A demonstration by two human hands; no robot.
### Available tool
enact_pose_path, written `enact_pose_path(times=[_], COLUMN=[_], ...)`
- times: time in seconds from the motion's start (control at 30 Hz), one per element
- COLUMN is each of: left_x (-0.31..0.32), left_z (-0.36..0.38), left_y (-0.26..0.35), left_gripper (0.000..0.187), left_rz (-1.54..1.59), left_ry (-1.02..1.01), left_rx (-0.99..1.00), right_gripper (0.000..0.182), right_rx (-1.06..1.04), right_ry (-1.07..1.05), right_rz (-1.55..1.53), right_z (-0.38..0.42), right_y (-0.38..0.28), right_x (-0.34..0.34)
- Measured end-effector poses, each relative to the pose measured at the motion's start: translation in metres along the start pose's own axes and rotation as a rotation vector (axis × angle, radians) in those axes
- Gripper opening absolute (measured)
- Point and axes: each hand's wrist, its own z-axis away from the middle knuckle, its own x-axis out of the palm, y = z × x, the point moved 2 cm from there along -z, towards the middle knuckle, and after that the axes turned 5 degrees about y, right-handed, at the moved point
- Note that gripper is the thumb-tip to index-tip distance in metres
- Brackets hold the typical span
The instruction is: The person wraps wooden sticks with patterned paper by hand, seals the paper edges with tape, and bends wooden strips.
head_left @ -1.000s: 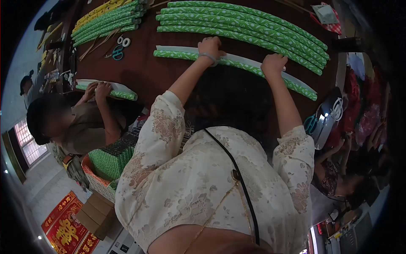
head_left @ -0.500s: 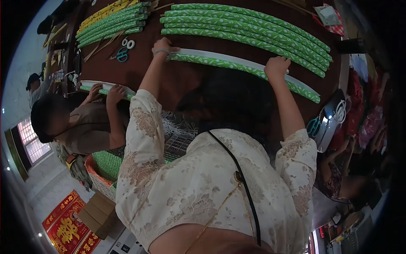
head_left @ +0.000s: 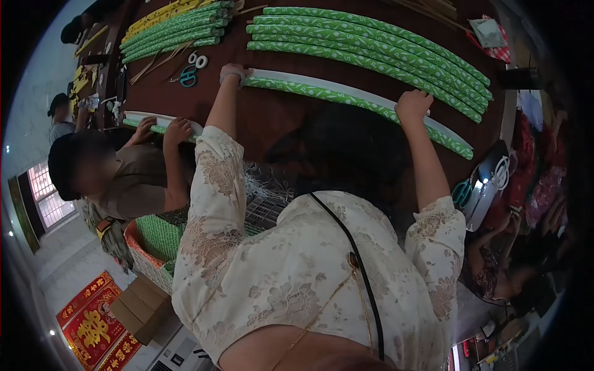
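Observation:
A long strip of green patterned paper (head_left: 322,93), partly rolled lengthwise with a white edge showing along its far side, lies across the table in front of me. At its left end my left hand (head_left: 234,73) is closed on the roll; the wrist wears a bracelet. Toward the right, my right hand (head_left: 413,106) presses down on the same roll with fingers curled, and a stretch of roll extends past it. Just beyond lie several finished-looking green paper rolls (head_left: 365,46), side by side.
Scissors (head_left: 188,75) and white tape rolls (head_left: 201,62) lie at the left, near yellow and green rolls (head_left: 176,31). At the left a co-worker's hands (head_left: 178,131) hold another green roll. Teal-handled scissors (head_left: 461,193) lie at the right edge. A lined basket (head_left: 147,256) stands below left.
My left hand has shifted left along the green roll, toward its end. My right hand stays at nearly the same place on it. The whole view has tilted slightly.

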Motion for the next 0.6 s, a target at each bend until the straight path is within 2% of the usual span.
enact_pose_path(times=[0.07,0.1,0.17,0.2,0.27,0.3,0.37,0.43,0.5,0.6], left_x=[0.007,0.007,0.007,0.01,0.01,0.013,0.007,0.015,0.022,0.032], left_z=[0.002,0.007,0.02,0.024,0.039,0.048,0.076,0.1,0.127,0.159], left_y=[-0.009,-0.009,-0.015,-0.01,0.011,0.024,0.065,0.109,0.153,0.209], left_gripper=[0.038,0.038,0.029,0.029,0.023,0.023,0.022,0.022,0.019,0.02], left_rz=[0.34,0.338,0.854,0.852,0.907,0.908,0.805,0.739,0.768,0.764], left_ry=[0.187,0.186,0.46,0.46,0.922,0.912,1.059,1.013,0.79,0.541], left_rx=[-0.084,-0.083,-0.398,-0.399,-0.169,-0.165,0.383,0.666,0.832,0.881], right_gripper=[0.008,0.009,0.009,0.009,0.01,0.011,0.012,0.014,0.015,0.016], right_rx=[0.003,0.005,0.012,0.018,0.003,-0.008,0.0,0.01,0.011,0.024], right_ry=[0.004,0.007,-0.007,-0.02,-0.04,-0.061,-0.088,-0.11,-0.061,-0.035], right_rz=[-0.017,-0.03,-0.031,-0.031,-0.02,-0.007,0.002,0.014,0.012,0.022], right_z=[-0.002,-0.001,-0.001,-0.001,-0.001,-0.001,-0.003,-0.004,-0.002,-0.002], right_y=[0.0,0.0,0.0,-0.001,-0.002,-0.001,-0.002,-0.001,-0.001,-0.001], right_x=[0.002,0.001,-0.001,-0.003,-0.004,-0.003,-0.001,-0.001,0.0,-0.002])
